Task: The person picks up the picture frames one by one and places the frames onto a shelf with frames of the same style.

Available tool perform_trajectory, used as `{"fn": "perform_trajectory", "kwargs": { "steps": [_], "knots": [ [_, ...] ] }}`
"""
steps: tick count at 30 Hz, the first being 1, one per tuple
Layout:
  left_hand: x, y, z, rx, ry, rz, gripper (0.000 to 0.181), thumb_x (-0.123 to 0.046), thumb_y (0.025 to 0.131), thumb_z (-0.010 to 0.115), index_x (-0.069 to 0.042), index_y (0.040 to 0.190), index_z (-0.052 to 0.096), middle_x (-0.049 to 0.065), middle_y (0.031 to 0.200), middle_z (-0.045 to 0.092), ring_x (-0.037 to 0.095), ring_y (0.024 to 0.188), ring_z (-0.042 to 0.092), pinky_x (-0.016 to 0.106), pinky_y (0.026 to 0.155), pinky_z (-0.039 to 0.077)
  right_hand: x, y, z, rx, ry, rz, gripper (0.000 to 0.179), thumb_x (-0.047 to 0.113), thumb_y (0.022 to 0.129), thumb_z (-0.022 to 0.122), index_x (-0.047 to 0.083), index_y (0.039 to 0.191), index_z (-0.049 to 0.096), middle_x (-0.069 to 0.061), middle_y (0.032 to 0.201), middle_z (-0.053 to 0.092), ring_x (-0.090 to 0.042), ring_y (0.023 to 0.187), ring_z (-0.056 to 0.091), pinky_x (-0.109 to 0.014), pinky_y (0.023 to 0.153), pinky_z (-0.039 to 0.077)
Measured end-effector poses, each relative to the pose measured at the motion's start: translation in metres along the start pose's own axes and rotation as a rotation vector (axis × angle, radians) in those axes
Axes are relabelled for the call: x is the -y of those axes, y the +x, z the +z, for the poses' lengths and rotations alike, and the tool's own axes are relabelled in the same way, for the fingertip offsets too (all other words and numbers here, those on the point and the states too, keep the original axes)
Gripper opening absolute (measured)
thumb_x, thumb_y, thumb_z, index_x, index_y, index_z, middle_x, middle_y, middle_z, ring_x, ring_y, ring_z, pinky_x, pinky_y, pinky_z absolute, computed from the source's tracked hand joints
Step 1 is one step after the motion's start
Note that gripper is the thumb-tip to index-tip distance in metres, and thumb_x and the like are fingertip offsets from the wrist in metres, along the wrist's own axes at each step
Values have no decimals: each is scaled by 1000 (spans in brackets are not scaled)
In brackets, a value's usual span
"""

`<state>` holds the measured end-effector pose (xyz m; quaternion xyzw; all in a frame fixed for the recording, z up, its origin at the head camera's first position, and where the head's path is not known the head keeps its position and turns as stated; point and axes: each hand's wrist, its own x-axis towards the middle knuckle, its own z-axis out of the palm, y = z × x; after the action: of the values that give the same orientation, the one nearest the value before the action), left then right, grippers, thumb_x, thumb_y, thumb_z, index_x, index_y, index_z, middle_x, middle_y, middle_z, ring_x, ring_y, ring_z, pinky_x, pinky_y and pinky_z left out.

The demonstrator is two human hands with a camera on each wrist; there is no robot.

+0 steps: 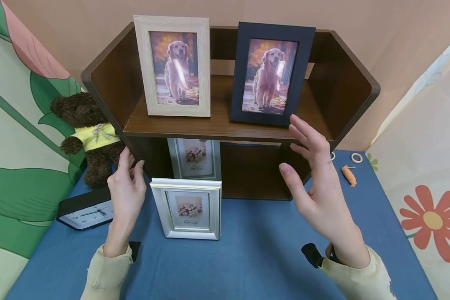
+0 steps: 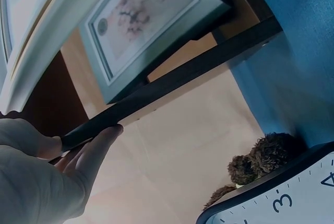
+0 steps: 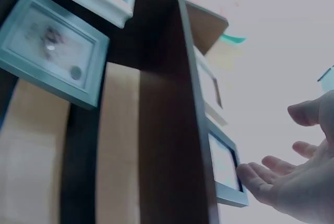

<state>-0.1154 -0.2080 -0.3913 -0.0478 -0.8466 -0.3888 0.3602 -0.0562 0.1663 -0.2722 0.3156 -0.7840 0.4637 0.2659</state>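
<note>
My left hand [image 1: 127, 183] pinches the lower left side panel of a dark brown wooden shelf [image 1: 225, 132]; in the left wrist view thumb and fingers lie on either side of that panel. My right hand [image 1: 318, 183] is raised in front of the shelf's right part, fingers spread and holding nothing. Its fingertips are near the lower corner of a dark blue photo frame [image 1: 305, 75] on the upper level. Left of that stands a cream photo frame [image 1: 204, 75], also with a dog picture. A silver photo frame [image 1: 215, 208] stands on the table before the shelf.
Inside the lower level leans another silver-grey frame [image 1: 215, 160]. A brown teddy bear [image 1: 97, 164] in a yellow top and a black-edged clock [image 1: 93, 210] are at the left. Two rings, one a pale ring [image 1: 356, 158], and an orange bundle [image 1: 348, 176] lie on the blue cloth [image 1: 255, 258].
</note>
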Motion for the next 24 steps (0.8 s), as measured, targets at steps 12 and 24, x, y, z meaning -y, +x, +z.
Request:
{"fn": "perform_trajectory", "kwargs": {
  "steps": [12, 24],
  "knots": [
    [0, 1, 0, 4, 3, 0, 46, 4, 107, 59, 0, 153, 54, 27, 133, 69, 50, 116, 69, 68, 90, 56, -27, -51, 45, 102, 23, -68, 65, 35, 112, 59, -8, 155, 36, -23, 164, 39, -31, 149, 41, -33, 114, 44],
    [-1, 1, 0, 4, -4, -6, 47, 6, 106, 59, 0, 153, 54, 25, 133, 70, 47, 120, 68, 66, 88, 57, -50, -84, 81, 250, 98, 67, 90, -6, 88, 84, 1, 162, 33, -16, 168, 35, -30, 150, 42, -42, 114, 48]
  ]
}}
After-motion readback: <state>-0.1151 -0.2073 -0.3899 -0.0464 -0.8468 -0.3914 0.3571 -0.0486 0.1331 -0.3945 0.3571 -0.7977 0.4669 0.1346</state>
